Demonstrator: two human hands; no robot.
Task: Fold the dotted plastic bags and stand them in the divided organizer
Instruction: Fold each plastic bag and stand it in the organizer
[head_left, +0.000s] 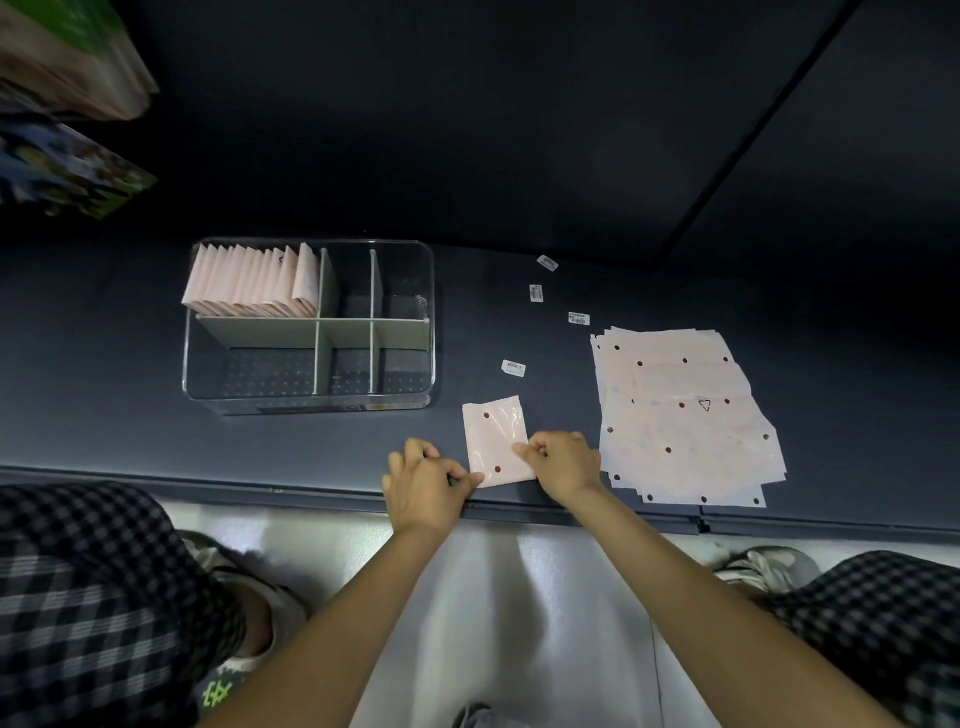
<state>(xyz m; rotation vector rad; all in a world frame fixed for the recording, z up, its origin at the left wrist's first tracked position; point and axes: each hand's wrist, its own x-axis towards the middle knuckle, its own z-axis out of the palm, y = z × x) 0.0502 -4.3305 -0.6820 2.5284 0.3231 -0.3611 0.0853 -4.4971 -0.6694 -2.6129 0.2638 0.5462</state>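
A partly folded pale pink dotted bag (496, 439) lies near the front edge of the dark table. My left hand (423, 486) pinches its near left corner. My right hand (563, 462) pinches its right edge with curled fingers. A flat stack of unfolded dotted bags (680, 415) lies to the right of my hands. The clear divided organizer (415, 395) stands to the left and further back. Several folded bags (249, 283) stand upright in its far left compartment; the other compartments hold nothing.
Several small white sticker labels (513, 368) lie scattered on the table (104, 389) between organizer and stack. Stacked packages (67, 104) sit at the far left. My knees in checked trousers (93, 597) flank the table's front edge.
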